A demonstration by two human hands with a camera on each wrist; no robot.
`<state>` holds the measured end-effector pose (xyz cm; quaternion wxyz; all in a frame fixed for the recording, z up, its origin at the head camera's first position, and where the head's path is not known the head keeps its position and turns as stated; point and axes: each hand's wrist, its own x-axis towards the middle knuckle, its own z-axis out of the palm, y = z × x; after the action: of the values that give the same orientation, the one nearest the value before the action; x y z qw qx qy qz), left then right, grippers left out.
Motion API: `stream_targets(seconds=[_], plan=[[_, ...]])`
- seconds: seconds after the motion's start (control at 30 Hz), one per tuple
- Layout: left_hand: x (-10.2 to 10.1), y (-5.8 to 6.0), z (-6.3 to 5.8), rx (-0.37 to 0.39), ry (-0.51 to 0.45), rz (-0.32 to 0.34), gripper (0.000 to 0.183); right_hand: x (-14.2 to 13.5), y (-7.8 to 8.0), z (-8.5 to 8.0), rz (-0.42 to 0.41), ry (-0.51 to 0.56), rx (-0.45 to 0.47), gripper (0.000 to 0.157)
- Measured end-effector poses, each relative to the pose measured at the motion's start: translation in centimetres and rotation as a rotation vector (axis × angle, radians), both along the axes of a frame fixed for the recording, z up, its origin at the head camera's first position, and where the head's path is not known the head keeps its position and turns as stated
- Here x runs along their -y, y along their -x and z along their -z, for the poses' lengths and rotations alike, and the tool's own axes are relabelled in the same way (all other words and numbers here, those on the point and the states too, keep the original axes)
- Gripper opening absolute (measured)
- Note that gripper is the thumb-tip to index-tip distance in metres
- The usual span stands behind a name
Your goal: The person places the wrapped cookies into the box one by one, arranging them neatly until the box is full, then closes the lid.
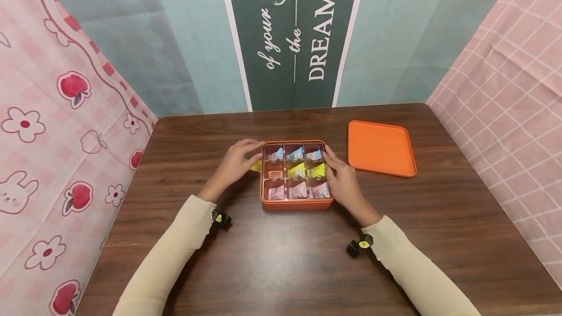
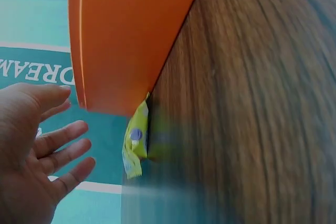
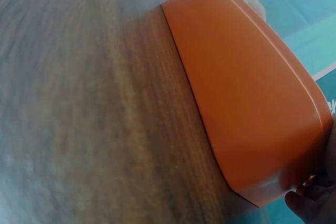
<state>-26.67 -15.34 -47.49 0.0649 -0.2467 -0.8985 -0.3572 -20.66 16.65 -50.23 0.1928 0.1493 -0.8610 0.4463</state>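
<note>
An orange box (image 1: 296,205) with a divided clear insert sits mid-table. Blue wrapped packets (image 1: 295,152) fill its back row, yellow packets (image 1: 316,170) lie in the middle and right of the centre row, and pink packets (image 1: 297,190) line the front. In the centre row's left compartment a reddish printed patch shows. My right hand (image 1: 344,182) holds the box's right side, fingers at the rim. Beside the left wall, my left hand (image 1: 237,161) is spread with relaxed fingers. Under it, a yellow-green packet (image 2: 137,137) lies on the table against the box, mostly hidden in the head view.
An orange lid (image 1: 381,148) lies on the wooden table (image 1: 281,262), right of and behind the box. Teal cloth with lettering hangs along the back edge, and pink patterned cloths flank both sides.
</note>
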Motion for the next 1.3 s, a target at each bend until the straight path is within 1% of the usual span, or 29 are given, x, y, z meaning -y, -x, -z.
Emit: stream_targets(seconds=[0.2,0.37,0.47,0.67,1.0,1.13,1.3], plan=[[1.1,0.0,0.2,0.065,0.076,-0.011,0.038,0.0,0.1,0.1,-0.004,0.01,0.0,0.034],[1.6,-0.1,0.2,0.103,0.169,-0.001,0.036,0.0,0.1,0.0,-0.005,0.006,0.007,0.034],[1.7,-0.2,0.3,0.117,0.2,0.009,0.036,-0.1,0.0,0.0,-0.003,0.003,0.007,0.034],[1.6,-0.1,0.8,0.106,0.21,0.032,0.038,-0.1,0.0,0.1,-0.006,0.003,0.021,0.035],[1.2,-0.2,1.4,0.063,0.228,0.021,0.034,-0.2,-0.1,0.3,-0.001,-0.01,0.024,0.035],[1.3,-0.4,1.4,0.065,0.223,0.004,0.032,-0.2,-0.1,0.2,-0.005,-0.005,0.018,0.035],[1.5,-0.5,1.2,0.097,0.212,-0.032,0.031,-0.1,-0.1,0.1,-0.004,-0.004,0.015,0.036]])
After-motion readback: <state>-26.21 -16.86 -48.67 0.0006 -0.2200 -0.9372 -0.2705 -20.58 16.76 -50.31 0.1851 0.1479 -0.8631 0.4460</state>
